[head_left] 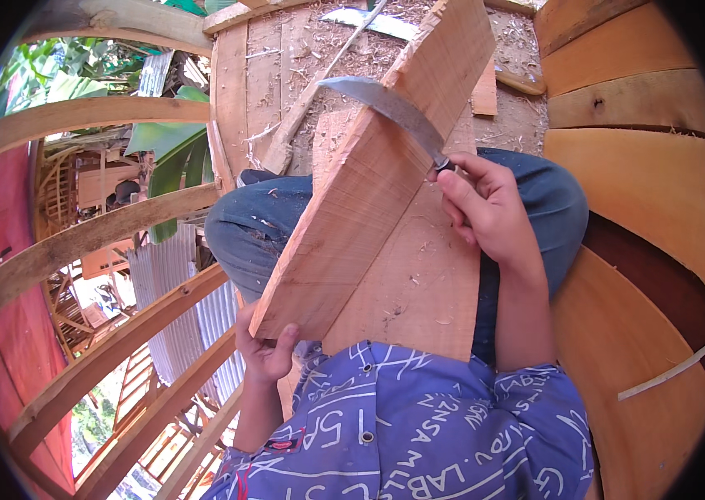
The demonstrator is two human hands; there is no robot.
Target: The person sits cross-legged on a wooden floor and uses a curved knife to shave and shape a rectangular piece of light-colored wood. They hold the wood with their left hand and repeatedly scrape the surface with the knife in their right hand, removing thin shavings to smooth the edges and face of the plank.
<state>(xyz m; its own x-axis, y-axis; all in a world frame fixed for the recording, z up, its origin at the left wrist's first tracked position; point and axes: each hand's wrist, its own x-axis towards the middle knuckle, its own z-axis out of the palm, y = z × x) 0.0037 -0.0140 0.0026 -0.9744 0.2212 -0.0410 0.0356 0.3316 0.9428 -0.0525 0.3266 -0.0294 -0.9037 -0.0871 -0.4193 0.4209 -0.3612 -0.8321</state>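
My right hand [486, 204] is closed round the dark handle of a curved knife [390, 104] with a sickle-like blade. The blade lies across the upper part of a reddish wooden plank [344, 225], its tip reaching past the plank's left edge. My left hand [267, 346] grips the near lower end of this plank, thumb at the corner and fingers beneath. The plank slants from lower left to upper right over my lap. Under it, a second wide board [419, 287] lies between my bent knees, with a few chips on it.
Wood shavings [352, 54] litter the plank floor ahead, where a long stick [294, 125] lies. Wooden rails [102, 233] stand on the left, with leaves and corrugated sheets beyond. Stacked orange-brown boards [632, 187] rise close on the right, and a thin strip [673, 367] rests there.
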